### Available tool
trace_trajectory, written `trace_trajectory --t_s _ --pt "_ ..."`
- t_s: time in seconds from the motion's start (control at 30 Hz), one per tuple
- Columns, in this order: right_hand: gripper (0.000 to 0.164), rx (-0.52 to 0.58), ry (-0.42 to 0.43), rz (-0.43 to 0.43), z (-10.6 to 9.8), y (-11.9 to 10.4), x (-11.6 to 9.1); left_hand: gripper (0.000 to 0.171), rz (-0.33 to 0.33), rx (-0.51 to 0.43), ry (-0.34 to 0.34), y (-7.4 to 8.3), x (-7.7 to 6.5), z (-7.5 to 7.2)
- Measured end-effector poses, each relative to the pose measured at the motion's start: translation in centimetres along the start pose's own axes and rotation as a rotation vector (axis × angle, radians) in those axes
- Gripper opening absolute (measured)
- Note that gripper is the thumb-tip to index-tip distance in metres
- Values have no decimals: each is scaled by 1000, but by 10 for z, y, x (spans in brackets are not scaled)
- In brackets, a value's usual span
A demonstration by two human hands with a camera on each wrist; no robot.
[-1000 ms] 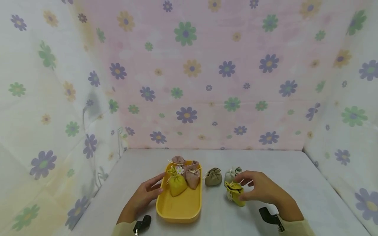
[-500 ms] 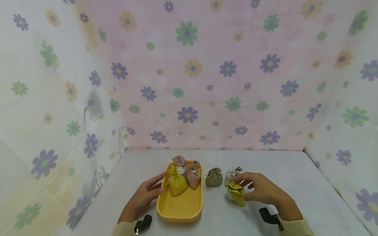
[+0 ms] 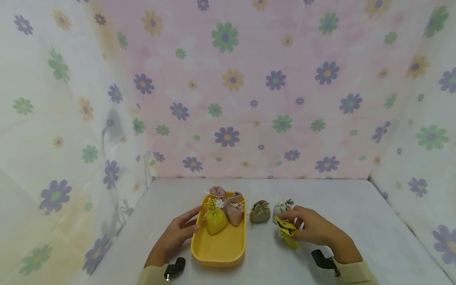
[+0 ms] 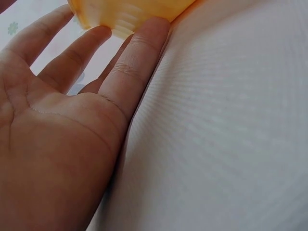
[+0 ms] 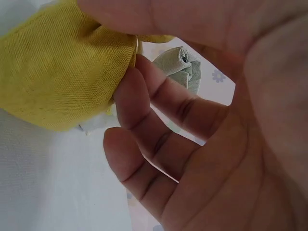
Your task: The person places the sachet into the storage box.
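My right hand [image 3: 313,226] pinches the neck of a yellow drawstring pouch [image 5: 67,72] between thumb and fingers; in the head view the pouch hangs tilted over the white table. My left hand [image 3: 178,233] rests its fingertips against the left side of a yellow tray [image 3: 219,253], fingers nearly straight, as the left wrist view also shows. Inside the tray, toward its far end, lie another yellow pouch [image 3: 216,221] with a white flower and two pinkish pouches, one [image 3: 235,213] at the right wall and one [image 3: 217,191] behind.
An olive pouch [image 3: 260,212] stands just right of the tray. Behind my right hand is a pale grey-green pouch [image 3: 281,206], partly covered. Flower-print cloth [image 3: 256,118] walls the table [image 3: 171,194] at the back and both sides.
My right hand has closed its fingers on the yellow pouch's neck and tipped it, lifting it slightly. The left hand stays at the tray.
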State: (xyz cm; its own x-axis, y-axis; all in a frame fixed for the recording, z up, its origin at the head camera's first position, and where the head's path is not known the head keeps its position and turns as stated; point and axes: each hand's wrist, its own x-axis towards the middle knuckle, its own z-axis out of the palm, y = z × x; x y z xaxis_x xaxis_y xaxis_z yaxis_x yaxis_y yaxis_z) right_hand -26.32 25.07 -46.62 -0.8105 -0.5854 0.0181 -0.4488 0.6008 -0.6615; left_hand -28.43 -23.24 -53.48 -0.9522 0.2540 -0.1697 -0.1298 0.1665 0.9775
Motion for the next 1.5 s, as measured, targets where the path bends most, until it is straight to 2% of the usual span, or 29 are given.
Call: trace_trajectory --t_s 0.27,0.47,0.6,0.8,0.97,1.2,1.37,1.5 --pt "40 62 10 -10 0 -1 0 67 -13 -2 11 -3 1 2" --pt "24 63 62 -6 1 -4 0 66 3 8 7 -1 -1 1" --pt "21 55 86 0 -1 -8 0 65 36 16 4 2 -2 0" --pt "19 41 98 2 -2 -12 -1 65 42 18 -6 4 -2 -1" --pt "16 21 137 -27 -3 -20 -3 64 36 5 -15 3 -3 0" --pt "14 50 179 -103 -5 -45 1 65 23 -1 -4 3 -1 0" --pt "14 52 245 -155 -2 -59 8 67 5 -5 -3 2 -1 0" --pt "17 34 320 -159 2 -69 18 68 6 -2 -2 2 -1 0"
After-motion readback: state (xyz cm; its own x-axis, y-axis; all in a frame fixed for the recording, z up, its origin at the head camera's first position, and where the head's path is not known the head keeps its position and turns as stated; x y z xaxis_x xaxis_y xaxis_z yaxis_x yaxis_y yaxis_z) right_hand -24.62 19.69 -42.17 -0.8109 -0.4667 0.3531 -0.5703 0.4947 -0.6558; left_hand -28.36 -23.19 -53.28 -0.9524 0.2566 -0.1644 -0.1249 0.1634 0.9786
